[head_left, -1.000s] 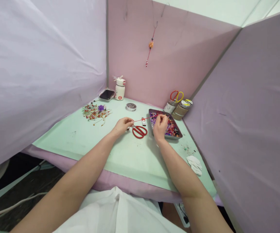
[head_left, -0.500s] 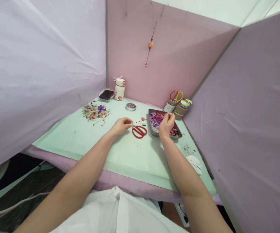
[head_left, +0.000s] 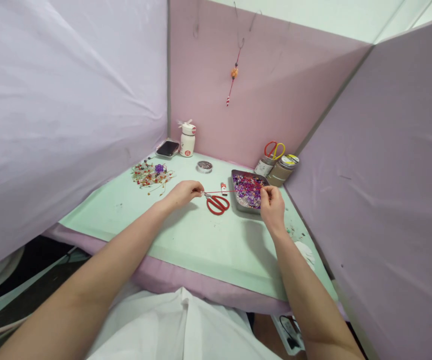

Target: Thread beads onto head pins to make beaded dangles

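Observation:
A thin red cord [head_left: 218,192] runs almost level between my two hands. My left hand [head_left: 191,191] pinches one end above the table, close to the tip of the red-handled scissors [head_left: 218,205]. The other end is in the pinched fingers of my right hand [head_left: 273,205], at the right side of a metal tray [head_left: 251,210] of purple, red and clear beads. Under the cord lies a small red and white lighter-like item [head_left: 223,188]. My right hand covers part of the tray.
Beaded strands [head_left: 150,175] lie at the left, near a phone [head_left: 168,148] and a white bottle [head_left: 188,142]. A round tin [head_left: 204,166] sits mid-back. Jars [head_left: 283,169] with scissors stand back right. A beaded string [head_left: 234,73] hangs from a hook; a white cloth [head_left: 305,254] lies right.
My right hand has moved right and toward me, pulling away from my left hand. The cord between them is longer and more level. The view has shifted slightly.

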